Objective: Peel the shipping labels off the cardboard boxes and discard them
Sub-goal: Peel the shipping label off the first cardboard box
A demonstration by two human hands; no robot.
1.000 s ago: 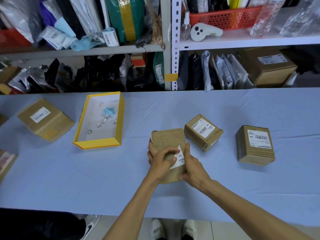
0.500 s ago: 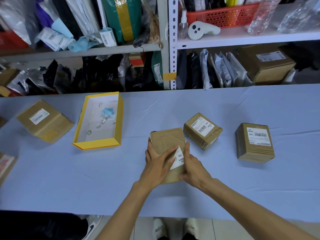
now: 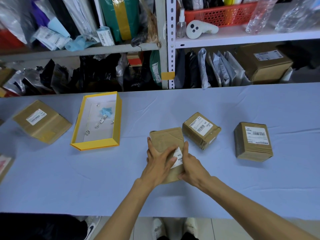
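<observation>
**Q:** Where was the work piece, and how were the hands set?

**A:** The cardboard box [image 3: 166,139] lay flat on the blue table [image 3: 173,196], just beside a second labelled box [image 3: 200,129]. The right hand [image 3: 192,165] gripped its right edge, with the thumb up the side and the fingers curled round the near corner. The left hand [image 3: 158,160] lay across the top with its fingers extended over the shipping label [image 3: 178,158]. No pinch on the label was visible.

**Q:** How would the parts handle?

**A:** The box looked light, firm at its edges and creased in the middle, so it was best steadied by the edges. The label was thin adhesive paper and likely to tear. The exposed far corner was the place to lift it, followed by a low, slow pull. The yellow tray [image 3: 97,146], well to the left, already held scraps and looked like the discard point.
</observation>
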